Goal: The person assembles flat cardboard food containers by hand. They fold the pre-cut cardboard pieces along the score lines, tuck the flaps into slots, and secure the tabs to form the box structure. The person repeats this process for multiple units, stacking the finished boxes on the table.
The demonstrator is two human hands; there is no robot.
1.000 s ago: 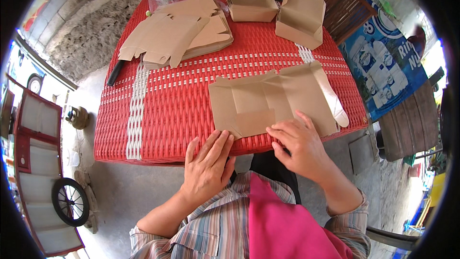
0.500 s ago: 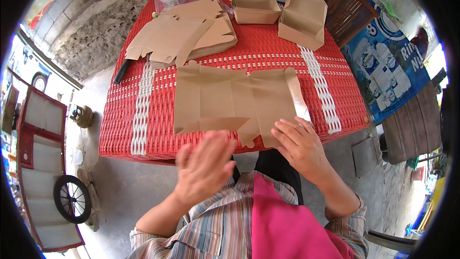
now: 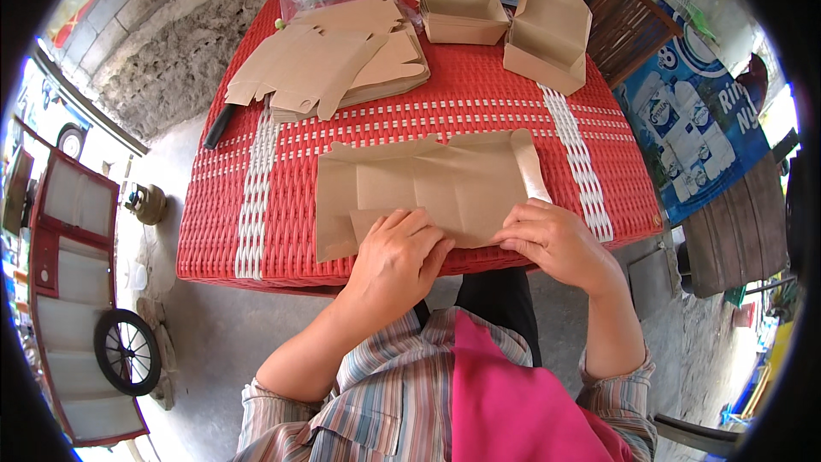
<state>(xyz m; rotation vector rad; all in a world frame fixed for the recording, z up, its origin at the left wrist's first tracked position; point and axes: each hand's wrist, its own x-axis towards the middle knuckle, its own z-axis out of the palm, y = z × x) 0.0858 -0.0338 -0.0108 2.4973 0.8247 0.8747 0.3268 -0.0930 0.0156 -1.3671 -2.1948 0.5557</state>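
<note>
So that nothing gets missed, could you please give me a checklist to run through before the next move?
1. Left hand touching the cardboard sheet: ok.
2. Right hand touching its near edge: ok.
3. Cardboard sheet lying on the red woven table: ok.
4. Open boxes clear of both hands: ok.
5. Flat blanks apart from the cardboard sheet: ok.
6. Crease beneath left fingers sharp: cannot tell, covered.

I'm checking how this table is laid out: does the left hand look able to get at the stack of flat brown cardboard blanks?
Probably yes: between the left hand and the stack lie only the creased brown cardboard sheet it touches and red woven tabletop. The stack's near side looks uncovered.
</note>
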